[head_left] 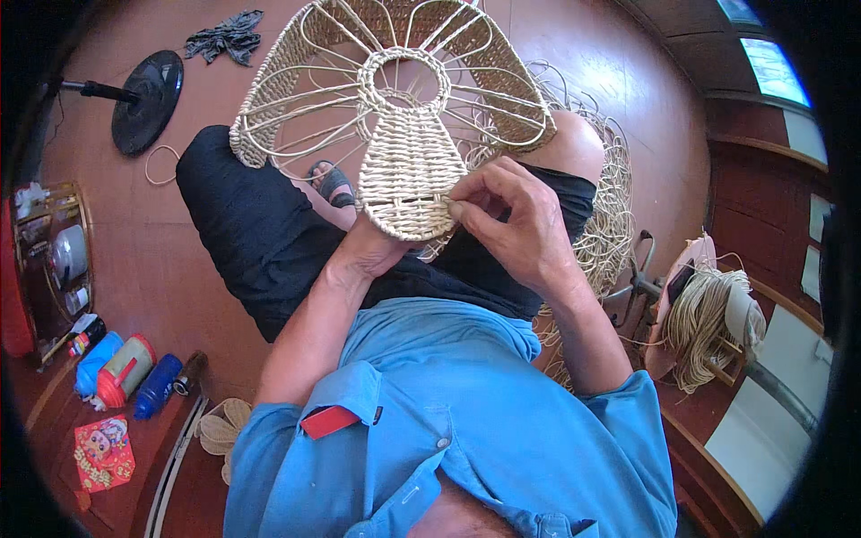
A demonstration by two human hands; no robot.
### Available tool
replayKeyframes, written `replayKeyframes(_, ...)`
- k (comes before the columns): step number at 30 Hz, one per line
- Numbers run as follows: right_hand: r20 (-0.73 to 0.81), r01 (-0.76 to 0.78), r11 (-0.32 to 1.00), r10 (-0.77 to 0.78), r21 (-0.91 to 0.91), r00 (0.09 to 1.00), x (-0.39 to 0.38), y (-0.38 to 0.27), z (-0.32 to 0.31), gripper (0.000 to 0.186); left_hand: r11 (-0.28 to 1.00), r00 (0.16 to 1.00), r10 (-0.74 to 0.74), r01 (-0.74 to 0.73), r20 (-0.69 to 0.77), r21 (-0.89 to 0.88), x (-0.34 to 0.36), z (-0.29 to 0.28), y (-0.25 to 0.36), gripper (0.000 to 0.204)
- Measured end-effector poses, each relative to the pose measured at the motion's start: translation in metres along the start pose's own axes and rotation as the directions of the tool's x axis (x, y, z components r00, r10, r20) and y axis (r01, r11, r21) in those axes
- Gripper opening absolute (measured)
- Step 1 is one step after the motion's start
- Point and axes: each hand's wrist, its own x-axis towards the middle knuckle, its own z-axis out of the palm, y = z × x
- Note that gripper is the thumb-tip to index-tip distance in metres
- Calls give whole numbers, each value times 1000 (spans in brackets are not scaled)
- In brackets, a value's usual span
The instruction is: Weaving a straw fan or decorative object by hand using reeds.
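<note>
A pale wicker piece (413,157) rests over my lap. It has a narrow woven panel, a round ring above that, and looped spokes fanning out to a curved woven rim (502,99). My left hand (375,248) holds the panel's rounded near end from below, its fingers hidden under the weave. At the panel's right edge, the thumb and forefinger of my right hand (511,215) are pinched together on the weave. Whether they grip a single strand or the edge itself is hard to make out. A thin dark gap crosses the panel beside those fingertips.
A heap of loose wicker strands (610,197) lies on the floor by my right leg. Farther right hangs a cord bundle (708,327) on a stand. Bottles (126,369) stand at the left, a black round base (148,103) and dark cloth (224,38) beyond.
</note>
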Motion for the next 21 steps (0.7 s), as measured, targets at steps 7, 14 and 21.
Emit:
replayKeyframes(7, -24, -128, 945, 142, 302, 990, -4, 30, 17, 9, 993, 999, 19, -22, -26, -120, -5, 2, 17, 48)
replayKeyframes(14, 71, -139, 187, 333, 972, 940, -17, 52, 59, 7, 997, 993, 62, -58, -99, 45, -12, -2, 16, 66)
replayKeyframes(21, -46, -48, 378, 235, 925, 971, -19, 46, 50, 9, 997, 998, 54, -52, -36, 53, -13, -3, 14, 67)
